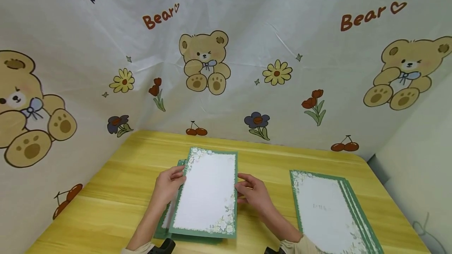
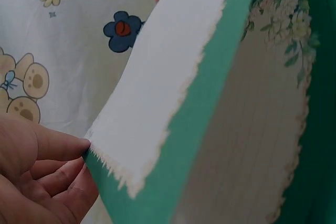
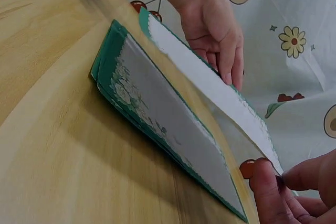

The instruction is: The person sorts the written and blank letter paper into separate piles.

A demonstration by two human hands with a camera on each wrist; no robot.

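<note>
A sheet of stationery paper (image 1: 208, 191), white with a green border and pale flowers, is held up between both hands. At its left edge my left hand (image 1: 169, 185) pinches it between thumb and fingers. My right hand (image 1: 254, 193) pinches the opposite long edge. In the right wrist view the raised sheet (image 3: 205, 77) stands apart from a stack of matching sheets (image 3: 157, 103) on the table. From the head the stack (image 1: 164, 222) is mostly hidden under the held sheet.
On the right of the wooden-patterned table (image 1: 265, 152) lies another fanned group of green-bordered sheets (image 1: 325, 211), the top one bearing faint marks. A bear-printed cloth (image 1: 240, 101) hangs behind and to the left.
</note>
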